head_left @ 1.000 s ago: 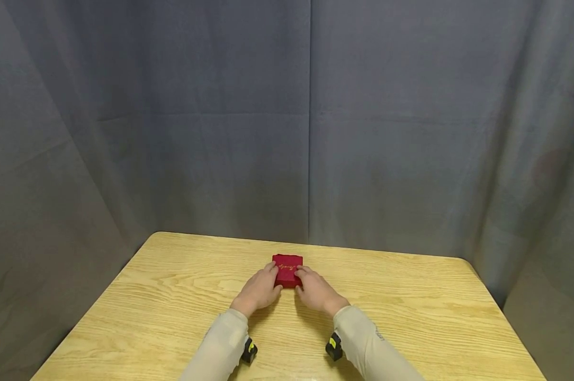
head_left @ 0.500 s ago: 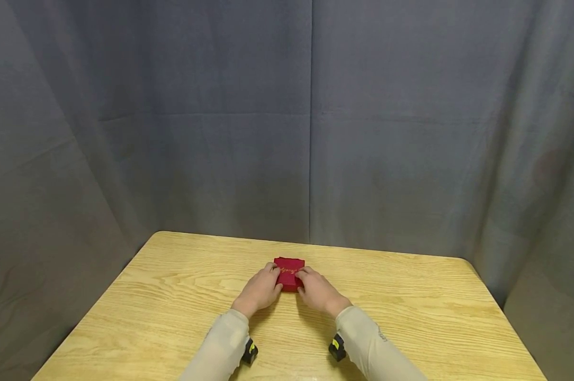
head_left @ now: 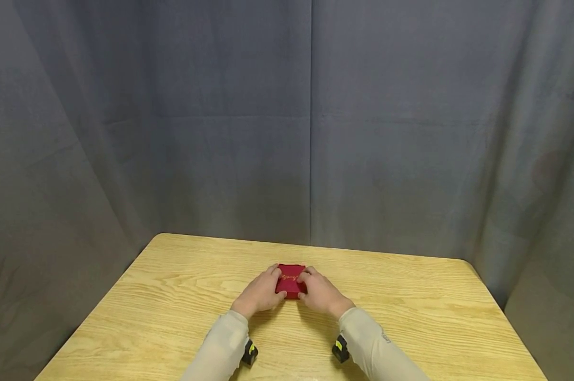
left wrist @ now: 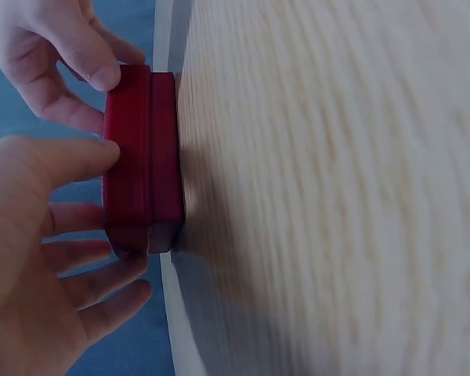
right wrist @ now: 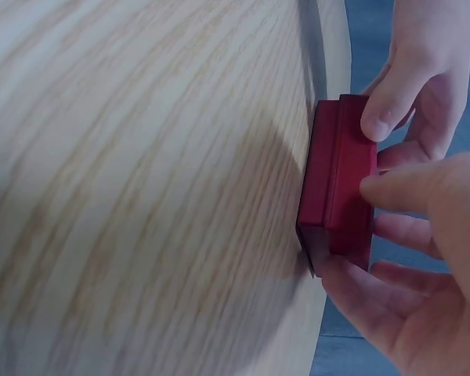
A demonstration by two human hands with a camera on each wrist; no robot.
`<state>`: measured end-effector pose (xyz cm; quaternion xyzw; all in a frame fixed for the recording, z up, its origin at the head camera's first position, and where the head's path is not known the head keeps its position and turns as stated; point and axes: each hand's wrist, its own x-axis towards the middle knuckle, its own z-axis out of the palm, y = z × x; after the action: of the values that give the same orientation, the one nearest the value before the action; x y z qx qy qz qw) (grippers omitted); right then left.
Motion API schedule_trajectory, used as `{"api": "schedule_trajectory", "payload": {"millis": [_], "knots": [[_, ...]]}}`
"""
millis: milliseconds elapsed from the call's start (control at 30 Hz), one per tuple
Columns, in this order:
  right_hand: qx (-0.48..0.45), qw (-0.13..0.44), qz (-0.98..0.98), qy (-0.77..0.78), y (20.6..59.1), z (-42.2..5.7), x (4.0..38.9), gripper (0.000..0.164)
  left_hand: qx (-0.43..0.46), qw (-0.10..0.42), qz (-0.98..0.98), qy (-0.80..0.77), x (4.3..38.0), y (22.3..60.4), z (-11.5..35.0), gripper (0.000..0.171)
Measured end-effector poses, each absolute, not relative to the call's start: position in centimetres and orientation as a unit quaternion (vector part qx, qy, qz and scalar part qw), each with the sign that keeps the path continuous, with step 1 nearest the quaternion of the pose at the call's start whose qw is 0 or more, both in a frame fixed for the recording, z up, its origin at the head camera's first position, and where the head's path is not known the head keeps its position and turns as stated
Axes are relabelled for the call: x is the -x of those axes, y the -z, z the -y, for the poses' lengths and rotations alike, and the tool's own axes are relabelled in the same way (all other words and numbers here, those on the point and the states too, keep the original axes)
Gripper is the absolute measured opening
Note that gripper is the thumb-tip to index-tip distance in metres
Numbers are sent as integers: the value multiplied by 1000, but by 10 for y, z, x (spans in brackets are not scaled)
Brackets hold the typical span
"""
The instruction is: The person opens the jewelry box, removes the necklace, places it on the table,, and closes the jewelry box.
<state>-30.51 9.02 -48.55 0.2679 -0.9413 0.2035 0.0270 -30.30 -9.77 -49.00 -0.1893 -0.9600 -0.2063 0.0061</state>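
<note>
A small red gift box (head_left: 290,286) with gold script on its lid stands on the wooden table, held from both sides. My left hand (head_left: 260,292) grips its left side, thumb on the front of the lid and fingers over the top and side edge. On the right side my right hand (head_left: 323,295) does the same, its thumb also against the front. In the left wrist view the lid of the box (left wrist: 141,157) shows as a wider upper part over a narrower base, with a seam between. The right wrist view has the base of the box (right wrist: 317,168) at the tabletop.
The light wooden table (head_left: 172,307) has rounded far corners. Grey curtains (head_left: 230,132) hang behind it and at both sides. A black device with a yellow mark (head_left: 250,353) sits at the left wrist, another black device (head_left: 340,349) at the right.
The red gift box has come a little nearer to me and slightly right. Both hands stay on its sides, closer round its front now.
</note>
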Motion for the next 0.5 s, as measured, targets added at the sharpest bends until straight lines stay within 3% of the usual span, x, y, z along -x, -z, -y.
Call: {"api": "schedule_trajectory", "payload": {"millis": [233,500], "knots": [[-263,-4,940,-215,485,-91,303,46,211,3,953,216,300,489,100,39],[-264,-18,941,-212,484,-96,303,51,231,12,949,215,298,488,99,39]]}}
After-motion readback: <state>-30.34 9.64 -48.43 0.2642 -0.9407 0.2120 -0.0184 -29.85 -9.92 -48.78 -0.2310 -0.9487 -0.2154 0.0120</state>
